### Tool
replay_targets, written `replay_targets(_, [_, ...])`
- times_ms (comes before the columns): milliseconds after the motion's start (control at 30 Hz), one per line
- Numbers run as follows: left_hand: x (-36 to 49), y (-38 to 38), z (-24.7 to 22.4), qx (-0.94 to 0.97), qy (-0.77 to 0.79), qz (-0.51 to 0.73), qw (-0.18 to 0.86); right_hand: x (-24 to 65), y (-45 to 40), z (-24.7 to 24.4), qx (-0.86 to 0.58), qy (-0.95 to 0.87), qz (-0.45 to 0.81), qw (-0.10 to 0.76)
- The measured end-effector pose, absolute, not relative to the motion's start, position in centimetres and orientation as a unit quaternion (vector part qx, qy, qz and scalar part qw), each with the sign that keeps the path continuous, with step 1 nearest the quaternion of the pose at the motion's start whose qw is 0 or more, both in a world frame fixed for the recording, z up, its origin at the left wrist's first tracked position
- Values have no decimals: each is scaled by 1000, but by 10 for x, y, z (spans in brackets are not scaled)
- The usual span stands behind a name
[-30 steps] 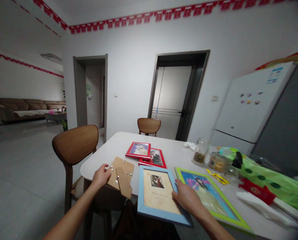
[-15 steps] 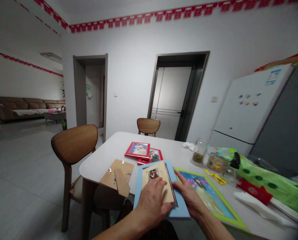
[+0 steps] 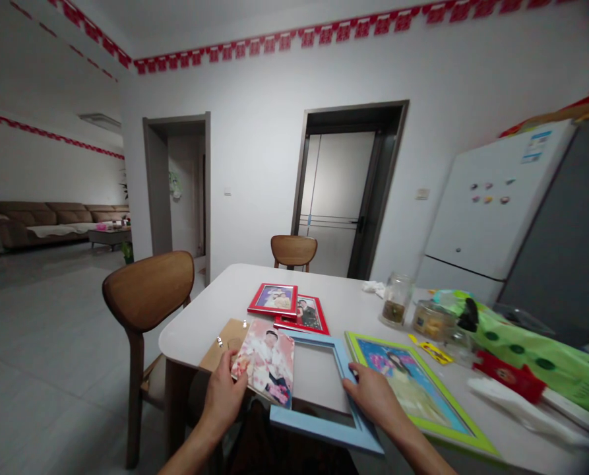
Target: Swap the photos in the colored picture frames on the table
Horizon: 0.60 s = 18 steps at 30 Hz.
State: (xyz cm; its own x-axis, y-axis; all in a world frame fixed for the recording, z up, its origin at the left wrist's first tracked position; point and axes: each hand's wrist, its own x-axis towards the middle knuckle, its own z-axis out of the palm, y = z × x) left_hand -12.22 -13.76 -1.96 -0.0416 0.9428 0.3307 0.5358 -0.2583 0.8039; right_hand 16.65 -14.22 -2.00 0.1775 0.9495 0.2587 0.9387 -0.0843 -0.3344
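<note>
Left hand (image 3: 226, 386) pinches the photo (image 3: 267, 363) by its left near edge; fingers partly hidden behind it. Right hand (image 3: 376, 399) grips the right bar of the blue frame (image 3: 324, 427), thumb on top, other fingers out of sight underneath. Photo covers most of the frame's left bar; can't tell if they touch. Table (image 3: 200, 313) shows through the frame's window; frame's near end juts past the table edge. Board (image 3: 222, 335) lies left, mostly hidden by photo and left hand. Far: top red frame (image 3: 273, 313) overlaps lower red frame (image 3: 322, 315), covering its left part. Right: green frame (image 3: 452, 438), left edge partly behind the right hand. Green bag (image 3: 546, 369) runs off at right, contents unclear. Both forearms cut off at the bottom.
</note>
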Motion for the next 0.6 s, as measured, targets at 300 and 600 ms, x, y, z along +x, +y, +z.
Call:
replay_targets(300, [-127, -150, -21, 730, 612, 284, 108, 161, -144, -23, -739, -658, -12, 142])
replay_targets(600, [-100, -150, -22, 874, 424, 227, 73, 149, -154, -18, -693, -690, -34, 209])
